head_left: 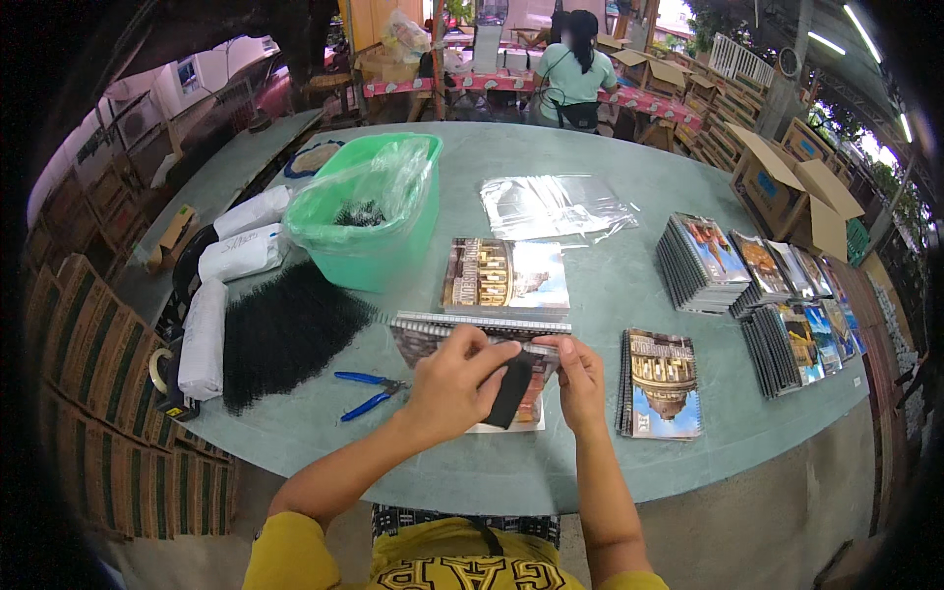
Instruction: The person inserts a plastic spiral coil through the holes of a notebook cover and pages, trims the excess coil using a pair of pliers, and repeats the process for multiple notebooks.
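In the head view, printed lettering runs across the picture covers of the stacked notebooks (504, 273) at the middle of the table (610, 285); another lettered notebook stack (663, 379) lies toward the near edge, right of centre. A white package (241, 253) by the left edge bears handwriting, and large dark letters cross the yellow shirt (472, 562).

The left forearm slants up and rightward from a bent elbow; the right one rises steeply, leaning a little left. Both hands meet over the table's middle, toward its near edge, at a spiral-bound notebook (415, 341) whose coil faces the far edge.

The right hand (578, 382) grips the notebook's right end between thumb and fingers. The left hand (458, 382) is narrow, its fingers curled against a black piece (509, 393) hanging below the coil; whether it pinches that piece cannot be told. Blue-handled pliers (372, 391) lie left of it.
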The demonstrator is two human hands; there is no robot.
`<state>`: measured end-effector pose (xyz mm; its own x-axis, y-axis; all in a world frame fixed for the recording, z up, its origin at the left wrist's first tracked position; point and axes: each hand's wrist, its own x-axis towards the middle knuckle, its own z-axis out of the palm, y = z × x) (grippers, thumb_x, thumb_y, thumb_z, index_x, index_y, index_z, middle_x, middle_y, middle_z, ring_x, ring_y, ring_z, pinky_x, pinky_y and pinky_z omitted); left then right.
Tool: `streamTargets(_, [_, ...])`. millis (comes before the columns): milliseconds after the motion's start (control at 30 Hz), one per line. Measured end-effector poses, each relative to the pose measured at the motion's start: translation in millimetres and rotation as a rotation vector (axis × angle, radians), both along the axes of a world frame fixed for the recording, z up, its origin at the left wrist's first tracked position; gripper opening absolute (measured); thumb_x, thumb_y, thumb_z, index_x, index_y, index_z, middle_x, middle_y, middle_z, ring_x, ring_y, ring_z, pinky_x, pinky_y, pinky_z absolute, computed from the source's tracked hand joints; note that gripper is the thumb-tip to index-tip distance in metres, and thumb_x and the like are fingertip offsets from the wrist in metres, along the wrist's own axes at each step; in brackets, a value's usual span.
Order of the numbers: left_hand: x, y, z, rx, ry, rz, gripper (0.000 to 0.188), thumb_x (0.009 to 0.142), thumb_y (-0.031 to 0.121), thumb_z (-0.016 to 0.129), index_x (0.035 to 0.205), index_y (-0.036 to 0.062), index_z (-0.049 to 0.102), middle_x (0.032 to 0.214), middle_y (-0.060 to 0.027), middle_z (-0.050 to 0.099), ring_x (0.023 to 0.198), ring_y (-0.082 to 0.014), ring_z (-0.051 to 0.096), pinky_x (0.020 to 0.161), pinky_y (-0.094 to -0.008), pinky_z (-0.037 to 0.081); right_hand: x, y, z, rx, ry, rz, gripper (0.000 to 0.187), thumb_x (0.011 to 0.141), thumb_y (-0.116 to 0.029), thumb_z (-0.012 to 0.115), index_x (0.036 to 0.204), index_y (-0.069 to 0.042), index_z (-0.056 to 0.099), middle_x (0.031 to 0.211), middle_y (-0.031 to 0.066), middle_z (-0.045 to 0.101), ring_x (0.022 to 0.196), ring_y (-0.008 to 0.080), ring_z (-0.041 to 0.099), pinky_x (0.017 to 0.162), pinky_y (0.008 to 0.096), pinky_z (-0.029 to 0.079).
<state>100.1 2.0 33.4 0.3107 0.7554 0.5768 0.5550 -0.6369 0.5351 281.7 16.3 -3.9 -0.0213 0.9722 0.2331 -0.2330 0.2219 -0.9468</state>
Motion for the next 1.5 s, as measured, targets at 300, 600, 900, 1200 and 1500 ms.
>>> streamTargets(300, [10.9,-0.9,3.3,0.124,-0.005,0.111,0.028,0.072,0.004,0.067,0.099,0.0093,0.064,0.088,-0.0104,0.052,0.08,-0.0265,0.056,0.071,-0.0375,0.046,-1.0,2.3,-11.6,-0.003,0.036,0.021,0.045,0.096,-0.037,0.041,0.098,0.001,0.065,0.066,-0.0041,0.048,0.057,0.0035,0.032,0.052,0.0218,0.023])
streamTargets(600, [22.7,1.1,23.5,0.177,-0.068,0.181,0.035,0.073,0.004,0.067,0.107,0.0098,0.061,0.09,-0.0116,0.051,0.074,-0.026,0.057,0.061,-0.0368,0.049,4.7,-6.4,-9.5,-0.069,-0.165,0.06,0.066,0.097,-0.05,0.027,0.105,0.006,0.06,0.099,0.0109,0.063,0.094,0.0172,0.056,0.088,0.031,0.04])
streamTargets(900, [10.0,-33.0,-73.3,0.019,0.177,-0.107,0.034,0.078,0.017,0.063,0.112,0.0136,0.059,0.098,-0.0107,0.051,0.088,-0.0274,0.055,0.072,-0.0404,0.046,-0.9,1.6,-11.7,0.028,-0.236,0.097,0.025,0.086,-0.011,0.06,0.107,0.003,0.061,0.105,0.0103,0.063,0.097,0.0145,0.057,0.085,0.0261,0.044])
streamTargets(1200, [-8.8,17.1,11.1,0.202,0.399,0.023,0.022,0.078,0.017,0.063,0.097,0.0052,0.062,0.086,-0.0083,0.059,0.086,-0.025,0.055,0.076,-0.0371,0.038,7.5,2.4,-21.3,0.141,-0.318,-0.041,0.018,0.079,-0.004,0.066,0.097,-0.001,0.066,0.094,0.0076,0.068,0.087,0.0171,0.063,0.078,0.0269,0.047])
streamTargets(1500, [-2.7,25.1,8.6,0.157,0.393,-0.015,0.018,0.076,0.017,0.064,0.088,0.0051,0.059,0.081,-0.0098,0.056,0.083,-0.0281,0.054,0.073,-0.0391,0.042,3.0,3.6,-23.0,0.223,-0.376,-0.13,0.02,0.082,-0.015,0.066,0.097,-0.001,0.064,0.092,0.0102,0.067,0.084,0.0131,0.061,0.072,0.0268,0.047])
